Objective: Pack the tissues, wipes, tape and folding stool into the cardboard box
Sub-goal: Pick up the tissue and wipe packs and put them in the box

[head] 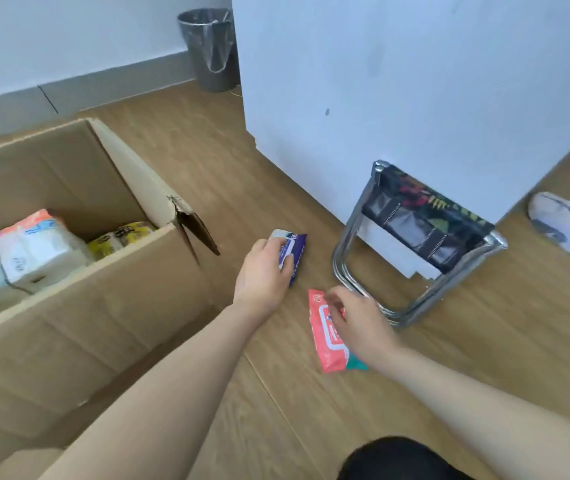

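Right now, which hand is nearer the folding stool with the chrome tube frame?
Right. The right hand lies on the coral-red wipes pack, just short of the folding stool's chrome base. The left hand sits farther left, on the purple wipes pack.

Cardboard box [79, 327]: open, on wood floor at left, flaps up; holds white tissue packs [37, 252] and yellow-labelled tape rolls [120, 239] against far wall.
Purple wipes pack [294, 251]: flat on floor, right of box.
Red wipes pack [326, 336]: flat on floor, nearer.
Folding stool [418, 244]: folded, chrome frame, dark patterned seat, leaning on white panel.
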